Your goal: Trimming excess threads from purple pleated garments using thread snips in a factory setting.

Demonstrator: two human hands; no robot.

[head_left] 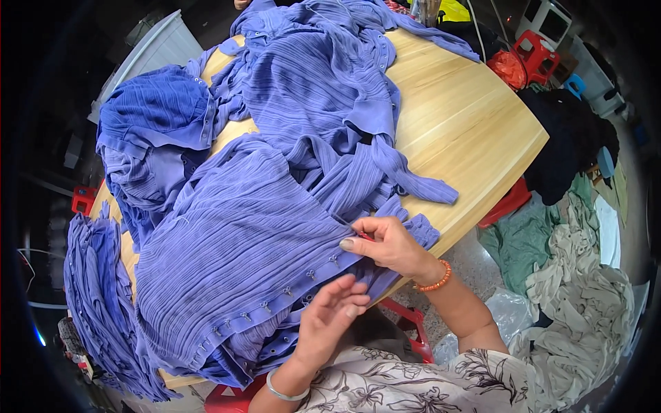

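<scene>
A ribbed blue-purple garment (234, 227) lies spread on the wooden table in front of me. Along its near edge runs a plain band (275, 301) with several small metal fasteners. My right hand (389, 244), with an orange bead bracelet on the wrist, is closed at the band's right end. Between its fingers shows a small red tool (365, 236), mostly hidden, so its exact kind does not show. Just below the band hovers my left hand (332, 313), fingers loosely curled and apart, with nothing visible in them. A silver bangle circles that wrist.
More blue-purple garments (317, 82) pile up at the far side and the left of the wooden table (475, 131). Grey and green cloth (571, 296) lies heaped on the floor at right. Red stools (537, 58) and a pale plastic bin (155, 55) stand around the table.
</scene>
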